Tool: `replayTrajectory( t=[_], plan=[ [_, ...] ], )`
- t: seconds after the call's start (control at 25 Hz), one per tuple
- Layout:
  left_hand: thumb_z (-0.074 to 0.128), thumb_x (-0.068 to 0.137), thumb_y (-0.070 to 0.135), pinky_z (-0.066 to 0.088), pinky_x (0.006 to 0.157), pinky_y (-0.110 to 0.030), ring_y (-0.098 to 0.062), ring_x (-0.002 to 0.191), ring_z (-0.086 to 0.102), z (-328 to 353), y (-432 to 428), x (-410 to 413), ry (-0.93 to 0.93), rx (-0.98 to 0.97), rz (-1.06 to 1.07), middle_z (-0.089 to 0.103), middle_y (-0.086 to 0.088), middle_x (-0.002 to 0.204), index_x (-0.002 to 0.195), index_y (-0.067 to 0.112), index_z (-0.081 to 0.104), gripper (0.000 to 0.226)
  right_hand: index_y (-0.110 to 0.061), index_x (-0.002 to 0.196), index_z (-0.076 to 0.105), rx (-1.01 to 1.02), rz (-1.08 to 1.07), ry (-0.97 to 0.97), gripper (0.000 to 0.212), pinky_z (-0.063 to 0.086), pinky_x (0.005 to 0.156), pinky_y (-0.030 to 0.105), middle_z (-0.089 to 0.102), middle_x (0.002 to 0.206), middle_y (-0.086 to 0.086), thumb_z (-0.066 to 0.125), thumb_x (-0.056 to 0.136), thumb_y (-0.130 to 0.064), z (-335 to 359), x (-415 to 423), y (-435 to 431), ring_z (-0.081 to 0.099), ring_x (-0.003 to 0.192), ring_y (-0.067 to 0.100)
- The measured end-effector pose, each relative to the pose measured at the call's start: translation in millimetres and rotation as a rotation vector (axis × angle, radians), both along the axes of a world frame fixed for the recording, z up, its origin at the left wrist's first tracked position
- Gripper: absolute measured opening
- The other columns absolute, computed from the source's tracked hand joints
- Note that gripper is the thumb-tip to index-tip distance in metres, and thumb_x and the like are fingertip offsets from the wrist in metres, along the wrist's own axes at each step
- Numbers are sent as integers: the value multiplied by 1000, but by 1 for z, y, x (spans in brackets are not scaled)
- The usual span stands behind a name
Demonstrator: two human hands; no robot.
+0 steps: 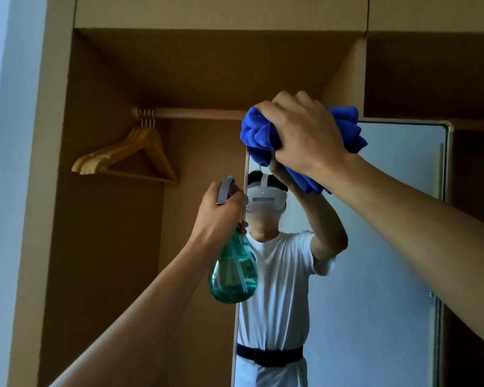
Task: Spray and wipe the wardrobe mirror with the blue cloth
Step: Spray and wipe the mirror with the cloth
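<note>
Right hand (305,135) clutching blue cloth (260,135) against mirror (389,219), left hand (218,216) gripping spray bottle (234,275)

A bedroom: open wardrobe (59,191), wooden hangers (129,155), mirror (375,247).

I am wearing a white short-sleeved T-shirt (280,277) and a dark belt (268,356) over pale trousers. I am also wearing a white headset (266,201), its strap running over my head. Both forearms are showing bare.

Open wardrobe bay (118,247) left of the mirror (375,247) looks passable below the hangers (129,155).
</note>
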State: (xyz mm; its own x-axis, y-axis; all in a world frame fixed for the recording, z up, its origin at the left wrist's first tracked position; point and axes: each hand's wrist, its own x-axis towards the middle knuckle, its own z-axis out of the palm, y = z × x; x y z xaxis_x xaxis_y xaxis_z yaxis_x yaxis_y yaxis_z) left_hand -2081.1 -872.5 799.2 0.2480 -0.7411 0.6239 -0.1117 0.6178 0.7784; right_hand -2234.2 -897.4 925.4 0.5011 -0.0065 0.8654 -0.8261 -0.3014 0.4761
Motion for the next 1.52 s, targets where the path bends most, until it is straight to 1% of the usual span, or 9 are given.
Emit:
replayTrajectory(
  t=[0.2, 0.32, 0.4, 0.52, 0.72, 0.96, 1.16, 1.36, 1.52],
  plan=[
    [61, 89, 21, 49, 62, -43, -51, 91, 66, -35, -7, 6, -18, 69, -4, 64, -22, 93, 102, 9, 56, 19, -15, 133, 54, 46, -6, 43, 65, 45, 81, 48, 61, 117, 9, 73, 71, -12, -53, 4, -1, 54, 100, 35],
    [59, 93, 14, 50, 56, -36, -45, 77, 64, -61, -3, 8, -10, 122, -25, 64, -27, 97, 109, 4, 57, 19, -17, 130, 56, 50, -30, 55, 64, 44, 75, 44, 62, 112, 6, 72, 69, -12, -88, 4, -4, 54, 93, 32],
    [56, 95, 10, 48, 48, -28, -28, 66, 58, -79, -2, 9, -9, 155, -31, 61, -19, 90, 111, 2, 57, 18, -19, 129, 57, 61, -32, 60, 59, 40, 73, 41, 61, 110, 5, 67, 71, -13, -114, 4, -5, 52, 89, 31],
    [55, 95, 8, 49, 51, -29, -22, 70, 56, -105, -2, 10, 21, 197, -70, 62, -19, 95, 115, 5, 58, 21, -19, 129, 57, 105, -36, 68, 53, 38, 74, 43, 61, 111, 5, 58, 77, -16, -154, 4, -5, 50, 89, 31],
    [53, 96, 6, 48, 46, -19, -10, 66, 63, -150, -1, 13, 42, 291, -98, 68, -16, 98, 116, 6, 59, 21, -19, 130, 55, 175, -113, 82, 61, 39, 79, 44, 60, 112, 6, 70, 71, -12, -216, 8, -6, 49, 92, 31],
    [55, 87, 17, 49, 57, -36, -22, 84, 61, -208, -11, 20, 53, 362, -142, 65, -22, 111, 115, 10, 62, 30, -17, 134, 53, 250, -134, 60, 60, 40, 78, 45, 59, 121, 10, 67, 76, -12, -270, 15, -4, 50, 95, 34],
    [53, 95, 8, 50, 58, -29, -14, 71, 63, -252, -16, 21, 107, 437, -197, 68, -5, 90, 104, 27, 64, 24, -15, 135, 53, 367, -128, 87, 60, 41, 76, 46, 60, 120, 10, 68, 77, -13, -343, 17, -3, 51, 93, 34],
    [55, 81, 21, 49, 63, -34, -18, 73, 60, -304, -14, 22, 80, 514, -202, 64, -7, 88, 113, 15, 62, 33, -17, 137, 53, 454, -120, 74, 60, 42, 74, 43, 59, 123, 8, 72, 80, -14, -404, 16, -3, 49, 89, 30],
    [53, 77, 23, 51, 54, -23, -12, 71, 61, -344, -9, 19, 95, 571, -184, 63, -10, 94, 120, 9, 60, 46, -17, 136, 55, 471, -86, 73, 53, 42, 73, 43, 61, 123, 8, 68, 85, -12, -439, 14, -1, 50, 87, 30]
  ],
)
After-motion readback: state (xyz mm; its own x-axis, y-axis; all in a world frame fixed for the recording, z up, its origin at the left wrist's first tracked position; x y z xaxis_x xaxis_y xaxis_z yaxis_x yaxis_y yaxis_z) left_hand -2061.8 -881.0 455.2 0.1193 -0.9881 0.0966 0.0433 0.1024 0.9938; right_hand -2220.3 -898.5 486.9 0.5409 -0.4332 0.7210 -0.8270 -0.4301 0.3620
